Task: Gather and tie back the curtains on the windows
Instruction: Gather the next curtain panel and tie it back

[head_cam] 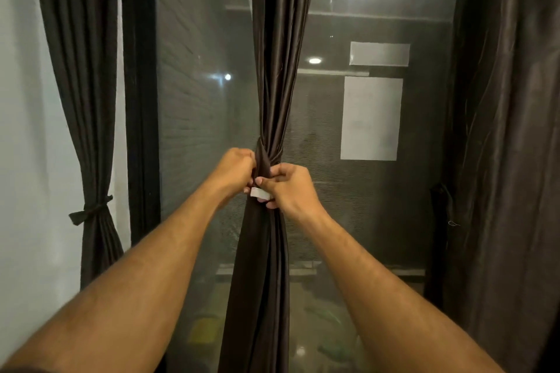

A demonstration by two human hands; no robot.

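Fingers (pixel 266 182) of both hands pinch at the waist of the middle curtain (pixel 272 85), the right hand (pixel 288 188) nipping a small white fastener (pixel 259 193), the left hand (pixel 238 171) curled shut on the dark tie. Between them the cloth looks soft, slick and light; best held at the bunched waist.

The gathered satin centre curtain (pixel 272 70) is dark brown with a faint sheen, like the tied left curtain (pixel 88 100) and loose right curtain (pixel 509 130). The window frame (pixel 141 100) is black, the wall (pixel 24 130) pale grey-white. A small white tab (pixel 260 193) shows between the hands.
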